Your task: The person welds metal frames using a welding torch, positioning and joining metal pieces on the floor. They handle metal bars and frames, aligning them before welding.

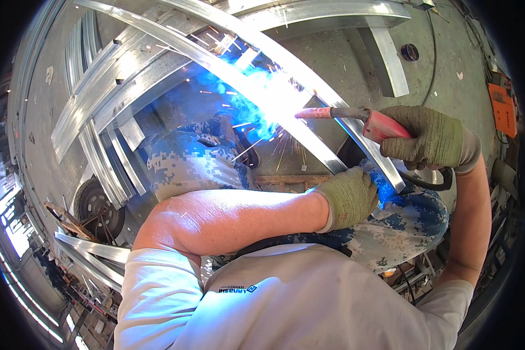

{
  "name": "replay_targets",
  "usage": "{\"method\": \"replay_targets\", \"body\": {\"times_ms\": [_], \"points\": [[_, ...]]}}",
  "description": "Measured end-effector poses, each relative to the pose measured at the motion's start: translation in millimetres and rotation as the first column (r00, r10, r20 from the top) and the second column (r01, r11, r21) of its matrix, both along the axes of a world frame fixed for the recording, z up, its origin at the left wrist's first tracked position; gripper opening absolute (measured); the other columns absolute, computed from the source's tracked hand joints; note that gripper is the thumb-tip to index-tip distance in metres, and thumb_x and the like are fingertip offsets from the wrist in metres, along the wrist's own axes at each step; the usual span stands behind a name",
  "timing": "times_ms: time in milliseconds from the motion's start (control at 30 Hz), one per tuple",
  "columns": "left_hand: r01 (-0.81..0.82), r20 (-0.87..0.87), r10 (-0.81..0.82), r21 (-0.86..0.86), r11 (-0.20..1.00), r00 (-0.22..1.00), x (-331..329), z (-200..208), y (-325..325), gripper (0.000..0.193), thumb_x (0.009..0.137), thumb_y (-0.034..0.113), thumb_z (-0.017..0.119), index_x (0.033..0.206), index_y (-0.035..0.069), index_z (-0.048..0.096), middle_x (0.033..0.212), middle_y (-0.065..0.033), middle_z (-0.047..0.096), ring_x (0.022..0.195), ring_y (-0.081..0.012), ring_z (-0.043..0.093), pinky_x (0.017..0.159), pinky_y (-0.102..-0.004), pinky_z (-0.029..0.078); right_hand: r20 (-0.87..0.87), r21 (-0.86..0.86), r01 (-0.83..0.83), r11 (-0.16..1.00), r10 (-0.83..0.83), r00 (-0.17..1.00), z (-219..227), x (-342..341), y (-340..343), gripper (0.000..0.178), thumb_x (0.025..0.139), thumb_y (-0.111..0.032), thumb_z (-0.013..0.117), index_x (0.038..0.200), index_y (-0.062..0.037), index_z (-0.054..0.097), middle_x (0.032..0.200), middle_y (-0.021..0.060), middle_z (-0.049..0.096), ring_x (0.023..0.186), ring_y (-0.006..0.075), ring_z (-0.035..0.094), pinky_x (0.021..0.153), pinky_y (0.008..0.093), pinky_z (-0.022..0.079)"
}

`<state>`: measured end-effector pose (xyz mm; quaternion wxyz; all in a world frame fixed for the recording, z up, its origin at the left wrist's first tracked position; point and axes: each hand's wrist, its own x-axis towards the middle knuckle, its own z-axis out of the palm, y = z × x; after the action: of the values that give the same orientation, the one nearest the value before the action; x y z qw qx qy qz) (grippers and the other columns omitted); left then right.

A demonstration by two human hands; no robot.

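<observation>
My right hand (429, 137), in a green knit glove, is closed around the red handle of a welding torch (381, 126). The torch's nozzle points left into a glaring white-blue arc on a galvanized metal bar (316, 144), throwing sparks and blue smoke. Glare hides the joint itself. My left hand (349, 199), gloved alike, has curled fingers at the near end of that bar and appears to grip it; its fingertips are partly hidden. A second metal bar (341, 111) runs alongside, passing under the torch, its near end just right of my left hand.
More metal channels (99, 96) lie crossed at the left and far side. A short upright piece (391, 64) hangs off a far beam. At left stands a wheel (99, 210); a round dark roll (409, 52) and an orange box (503, 109) are at right. A cable crosses the floor.
</observation>
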<state>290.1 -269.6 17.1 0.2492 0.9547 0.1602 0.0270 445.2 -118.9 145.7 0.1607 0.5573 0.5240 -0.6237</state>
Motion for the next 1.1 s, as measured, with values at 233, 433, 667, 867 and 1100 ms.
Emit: {"method": "replay_targets", "body": {"times_ms": [233, 433, 667, 867, 1100], "points": [[0.031, -0.028, -0.029, 0.071, 0.997, 0.999, -4.1, 6.6, 3.8, 0.039, 0.094, 0.02, 0.063, 0.13, 0.004, 0.069, 0.12, -0.009, 0.07, 0.111, -0.0274, 0.068, 0.091, -0.0415, 0.05, 0.01, -0.029, 0.074, 0.997, -0.073, 0.997, -0.5, 2.8, 2.0, 0.045, 0.094, -0.028, 0.085, 0.131, -0.0074, 0.07, 0.086, 0.0, 0.067, 0.059, 0.006, 0.058, 0.049, 0.0237, 0.045], [0.037, -0.033, -0.036, 0.049, 0.998, 0.999, -3.5, 7.2, 3.8, 0.038, 0.095, 0.02, 0.063, 0.13, 0.004, 0.069, 0.12, -0.0092, 0.07, 0.111, -0.0275, 0.068, 0.089, -0.0414, 0.051, -0.05, -0.056, 0.04, 0.998, -0.043, 0.998, -3.7, 6.7, 0.0, 0.042, 0.095, -0.027, 0.082, 0.13, -0.0068, 0.071, 0.087, -0.0001, 0.068, 0.06, 0.0061, 0.057, 0.051, 0.0244, 0.046], [0.038, -0.037, -0.037, 0.023, 0.999, 0.999, -4.2, 6.1, 2.5, 0.04, 0.096, 0.02, 0.064, 0.132, 0.004, 0.068, 0.121, -0.0093, 0.069, 0.113, -0.0277, 0.067, 0.09, -0.0395, 0.05, 0.021, -0.018, -0.016, 1.0, 0.016, 1.0, 4.6, -1.6, -2.0, 0.041, 0.096, -0.028, 0.08, 0.13, -0.0063, 0.072, 0.088, -0.0002, 0.069, 0.062, 0.0063, 0.059, 0.053, 0.0257, 0.048], [0.077, -0.104, -0.077, -0.006, 0.997, 0.992, -6.9, 14.4, 6.6, 0.045, 0.097, 0.021, 0.062, 0.138, 0.003, 0.065, 0.127, -0.0104, 0.069, 0.116, -0.0275, 0.066, 0.092, -0.037, 0.048, -0.058, 0.13, 0.137, 0.982, -0.13, 0.99, 11.5, 3.2, -7.5, 0.045, 0.097, -0.027, 0.08, 0.134, -0.005, 0.069, 0.09, 0.0003, 0.071, 0.062, 0.0064, 0.061, 0.053, 0.0234, 0.049], [0.06, -0.072, -0.055, 0.069, 0.996, 0.996, -11.6, 12.7, 3.4, 0.048, 0.095, 0.021, 0.064, 0.139, 0.002, 0.064, 0.135, -0.0126, 0.067, 0.118, -0.0271, 0.065, 0.096, -0.0376, 0.049, -0.275, 0.526, 0.402, 0.749, -0.297, 0.914, 39.8, 10.1, -22.3, 0.047, 0.098, -0.026, 0.079, 0.136, -0.0007, 0.067, 0.104, 0.0056, 0.077, 0.067, 0.0077, 0.063, 0.057, 0.025, 0.051]]}}
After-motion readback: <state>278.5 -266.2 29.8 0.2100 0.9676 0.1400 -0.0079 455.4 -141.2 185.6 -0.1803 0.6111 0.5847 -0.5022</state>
